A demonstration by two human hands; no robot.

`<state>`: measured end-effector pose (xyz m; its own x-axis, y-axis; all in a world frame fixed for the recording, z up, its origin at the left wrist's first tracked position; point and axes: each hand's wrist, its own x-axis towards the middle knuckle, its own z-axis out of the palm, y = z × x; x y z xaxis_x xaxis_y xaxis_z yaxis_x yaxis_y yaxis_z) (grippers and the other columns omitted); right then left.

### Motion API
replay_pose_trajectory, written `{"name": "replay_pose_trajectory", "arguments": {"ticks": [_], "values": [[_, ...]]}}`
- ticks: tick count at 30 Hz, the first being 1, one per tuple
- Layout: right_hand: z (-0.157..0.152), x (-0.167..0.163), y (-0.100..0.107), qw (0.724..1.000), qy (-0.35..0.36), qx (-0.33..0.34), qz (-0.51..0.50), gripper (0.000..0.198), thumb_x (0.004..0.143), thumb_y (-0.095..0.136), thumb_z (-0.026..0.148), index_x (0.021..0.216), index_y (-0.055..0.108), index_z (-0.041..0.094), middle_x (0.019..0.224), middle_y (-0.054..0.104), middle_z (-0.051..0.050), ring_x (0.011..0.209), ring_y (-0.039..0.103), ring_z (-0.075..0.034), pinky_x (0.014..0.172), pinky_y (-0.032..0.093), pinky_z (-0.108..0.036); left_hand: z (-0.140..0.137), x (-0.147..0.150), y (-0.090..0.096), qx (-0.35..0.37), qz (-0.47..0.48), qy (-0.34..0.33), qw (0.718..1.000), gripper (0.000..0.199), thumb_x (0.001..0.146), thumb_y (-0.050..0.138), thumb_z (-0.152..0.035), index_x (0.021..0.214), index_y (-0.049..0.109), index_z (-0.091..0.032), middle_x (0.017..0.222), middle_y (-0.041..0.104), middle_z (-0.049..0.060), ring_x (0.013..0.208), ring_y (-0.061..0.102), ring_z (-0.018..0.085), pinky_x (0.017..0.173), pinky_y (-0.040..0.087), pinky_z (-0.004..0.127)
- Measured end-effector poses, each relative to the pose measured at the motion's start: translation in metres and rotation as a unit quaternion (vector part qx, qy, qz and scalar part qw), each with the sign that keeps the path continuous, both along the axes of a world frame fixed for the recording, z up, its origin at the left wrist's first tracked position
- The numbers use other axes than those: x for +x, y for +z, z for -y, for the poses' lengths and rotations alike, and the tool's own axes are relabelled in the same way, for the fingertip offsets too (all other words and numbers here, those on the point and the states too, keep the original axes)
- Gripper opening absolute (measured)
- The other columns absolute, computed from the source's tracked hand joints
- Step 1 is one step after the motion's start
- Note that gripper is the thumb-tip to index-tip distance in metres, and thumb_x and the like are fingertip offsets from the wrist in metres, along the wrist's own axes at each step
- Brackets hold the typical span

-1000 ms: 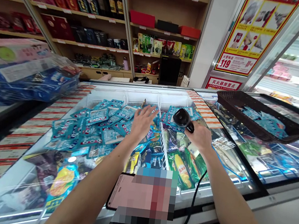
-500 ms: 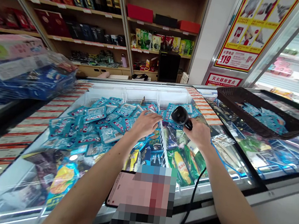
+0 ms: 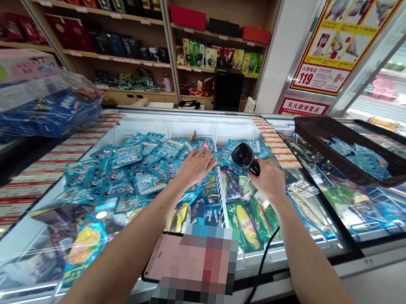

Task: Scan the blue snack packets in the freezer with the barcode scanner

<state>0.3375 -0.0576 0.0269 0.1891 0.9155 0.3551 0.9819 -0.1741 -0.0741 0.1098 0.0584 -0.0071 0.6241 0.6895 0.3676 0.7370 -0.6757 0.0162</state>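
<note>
- Here, your right hand (image 3: 269, 181) grips the black scanner (image 3: 242, 155), right of centre in the frame.
- Your left hand (image 3: 196, 167), near centre, is loosely spread, grasping nothing visible.
- Teal packets (image 3: 128, 155) lie heaped mostly left of it; contact is unclear.

Scanner (image 3: 243, 156): smooth plast. — packets (image 3: 127, 155): glossy plast. film (a bit creased, w/ shine). Basket (image 3: 309, 128): matt, rough, woven-look — shelving (image 3: 221, 4): smooth wood.
</note>
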Motion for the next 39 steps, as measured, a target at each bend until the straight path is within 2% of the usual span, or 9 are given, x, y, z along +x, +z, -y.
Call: {"name": "replay_pose_trajectory", "arguments": {"ticks": [3,5,10,13,19,23,28,30,39], "values": [[0.000,-0.001,0.001,1.000,0.002,-0.005,0.000,0.033,0.083,0.052,0.041,0.110,0.060,0.025,0.092,0.070,-0.006,0.083,0.065,-0.024,0.067,0.042,-0.030,-0.001,-0.001,0.000,-0.011,0.021,-0.005,1.000,0.040,0.093,0.034,-0.048,0.116,0.051,-0.020,0.113,0.063,0.009,0.121,0.048,0.024,0.107,0.029,0.043],[0.000,-0.002,0.002,1.000,0.002,-0.010,0.000,0.034,0.083,0.052,0.041,0.112,0.060,0.024,0.093,0.070,-0.006,0.084,0.065,-0.024,0.068,0.043,-0.030,-0.002,-0.002,0.001,-0.015,0.042,-0.005,0.999,0.040,0.089,0.043,-0.049,0.117,0.050,-0.020,0.115,0.060,0.010,0.117,0.051,0.026,0.103,0.033,0.043],[0.000,-0.003,0.002,1.000,-0.002,-0.013,-0.002,0.034,0.084,0.051,0.041,0.113,0.060,0.024,0.094,0.070,-0.007,0.085,0.065,-0.024,0.069,0.043,-0.030,-0.002,-0.007,0.007,-0.040,0.122,-0.021,0.992,0.066,0.080,0.060,-0.041,0.138,0.032,-0.022,0.130,0.044,0.012,0.120,0.046,0.027,0.096,0.041,0.041],[0.000,-0.004,0.001,1.000,0.004,-0.006,0.001,0.032,0.084,0.050,0.040,0.111,0.061,0.025,0.091,0.070,-0.006,0.083,0.065,-0.024,0.067,0.042,-0.030,-0.003,-0.009,0.010,-0.060,0.188,-0.016,0.980,0.063,0.081,0.058,-0.032,0.138,0.034,-0.020,0.122,0.045,0.011,0.111,0.051,0.024,0.092,0.045,0.038],[0.000,-0.004,-0.002,1.000,0.024,0.010,-0.002,0.030,0.084,0.050,0.041,0.108,0.061,0.026,0.090,0.070,-0.004,0.081,0.065,-0.023,0.065,0.041,-0.029,-0.010,-0.013,0.009,-0.097,0.308,0.024,0.946,0.037,0.083,0.052,-0.028,0.120,0.056,-0.020,0.101,0.049,0.006,0.079,0.056,0.014,0.078,0.052,0.031],[0.000,-0.006,-0.003,0.999,0.041,0.025,-0.007,0.033,0.084,0.049,0.042,0.111,0.060,0.025,0.093,0.070,-0.004,0.083,0.065,-0.022,0.067,0.042,-0.028,-0.014,-0.015,0.005,-0.110,0.364,0.043,0.924,0.034,0.081,0.054,-0.030,0.113,0.058,-0.020,0.104,0.052,0.007,0.079,0.057,0.015,0.068,0.052,0.028],[0.003,-0.012,-0.001,0.996,0.088,0.027,-0.018,0.036,0.081,0.052,0.039,0.113,0.060,0.023,0.095,0.070,-0.004,0.085,0.065,-0.021,0.067,0.042,-0.027,-0.023,-0.017,-0.004,-0.155,0.395,0.056,0.904,0.036,0.081,0.053,-0.033,0.114,0.052,-0.021,0.086,0.062,0.003,0.073,0.060,0.016,0.066,0.052,0.029],[0.004,-0.014,0.000,0.994,0.109,0.024,-0.023,0.036,0.081,0.052,0.038,0.114,0.059,0.024,0.097,0.070,-0.004,0.087,0.065,-0.021,0.068,0.042,-0.026,-0.027,-0.018,-0.007,-0.158,0.407,0.060,0.898,0.037,0.081,0.053,-0.034,0.115,0.050,-0.021,0.085,0.062,0.002,0.071,0.060,0.016,0.066,0.051,0.030],[0.004,-0.016,-0.004,0.990,0.133,0.041,-0.025,0.035,0.082,0.050,0.038,0.114,0.059,0.024,0.097,0.070,-0.002,0.086,0.065,-0.020,0.068,0.042,-0.026,-0.026,-0.018,-0.006,-0.168,0.418,0.030,0.892,0.033,0.081,0.054,-0.033,0.112,0.050,-0.021,0.088,0.062,0.002,0.074,0.062,0.016,0.066,0.051,0.029]]}}
